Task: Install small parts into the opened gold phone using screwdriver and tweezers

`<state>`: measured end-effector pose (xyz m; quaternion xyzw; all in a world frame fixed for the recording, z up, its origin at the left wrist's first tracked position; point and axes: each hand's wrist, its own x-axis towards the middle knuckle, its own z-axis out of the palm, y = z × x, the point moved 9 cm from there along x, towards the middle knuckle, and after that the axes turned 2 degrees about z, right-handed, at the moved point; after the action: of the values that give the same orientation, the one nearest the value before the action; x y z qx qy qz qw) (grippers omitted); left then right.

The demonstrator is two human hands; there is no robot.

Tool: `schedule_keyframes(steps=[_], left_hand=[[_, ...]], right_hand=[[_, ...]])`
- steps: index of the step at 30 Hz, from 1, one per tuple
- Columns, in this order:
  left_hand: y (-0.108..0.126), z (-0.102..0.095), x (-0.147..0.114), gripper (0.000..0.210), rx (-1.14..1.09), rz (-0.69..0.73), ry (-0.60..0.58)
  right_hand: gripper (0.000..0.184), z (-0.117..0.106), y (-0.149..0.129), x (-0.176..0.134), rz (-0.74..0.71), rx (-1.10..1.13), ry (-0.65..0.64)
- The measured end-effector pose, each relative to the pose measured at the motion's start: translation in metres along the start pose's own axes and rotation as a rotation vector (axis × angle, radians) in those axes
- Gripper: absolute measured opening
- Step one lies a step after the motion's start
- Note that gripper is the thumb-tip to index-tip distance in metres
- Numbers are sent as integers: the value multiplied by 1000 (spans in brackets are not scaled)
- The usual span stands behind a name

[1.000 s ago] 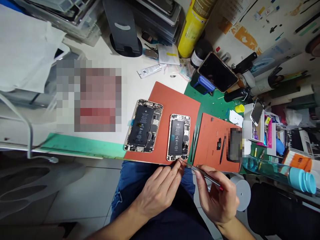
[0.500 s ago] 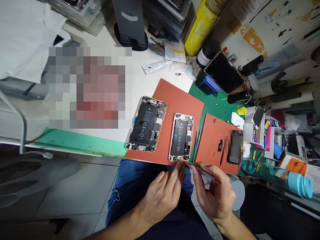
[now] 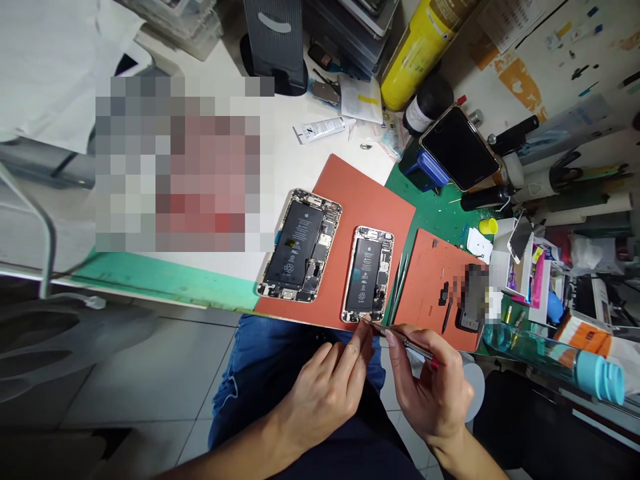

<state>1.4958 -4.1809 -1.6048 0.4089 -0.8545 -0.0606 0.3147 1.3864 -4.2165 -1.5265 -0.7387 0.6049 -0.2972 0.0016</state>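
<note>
A small opened phone (image 3: 366, 275), its black battery and circuit parts exposed, lies on a red-brown mat (image 3: 345, 183). My left hand (image 3: 333, 377) is at its lower edge, fingers bunched and fingertips meeting there. Whatever they pinch is too small or hidden to make out. My right hand (image 3: 433, 383) is closed around a slim screwdriver (image 3: 410, 345) with a grey shaft and a red end. The screwdriver's tip points left, right by my left fingertips. Left of the small phone rests a larger opened phone (image 3: 300, 247), with its battery showing too.
Tweezers (image 3: 399, 287) lie between the mats. A second red-brown mat (image 3: 425, 267) holds small parts and a dark phone piece (image 3: 469, 320). A phone on a blue stand (image 3: 430, 167), a yellow can (image 3: 415, 60) and a blue-capped bottle (image 3: 595, 377) stand around. A blurred patch covers the left.
The view has shifted slightly, so the bench things sit a little further right. Both hands keep nearly the same pose at the small phone's lower edge, screwdriver still held.
</note>
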Motion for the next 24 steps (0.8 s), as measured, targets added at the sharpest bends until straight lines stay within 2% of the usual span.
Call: schedule_keyframes(steps=[4,15,21,24], left_hand=[[0,1,0,33,-3,3,-3],[1,4,-2,36,-6,14,-44],[-1,3,-2,39,-11,-32,-30],[-1,3,-1,40,-16,-37,-35]], right_hand=[[30,1,-1,3,-6,8,-13],[21,5,-8,8,-54,-13,-79],[20,6,-26,13,-242,-148,-71],[16,7,-28,15,-267,-132,-74]])
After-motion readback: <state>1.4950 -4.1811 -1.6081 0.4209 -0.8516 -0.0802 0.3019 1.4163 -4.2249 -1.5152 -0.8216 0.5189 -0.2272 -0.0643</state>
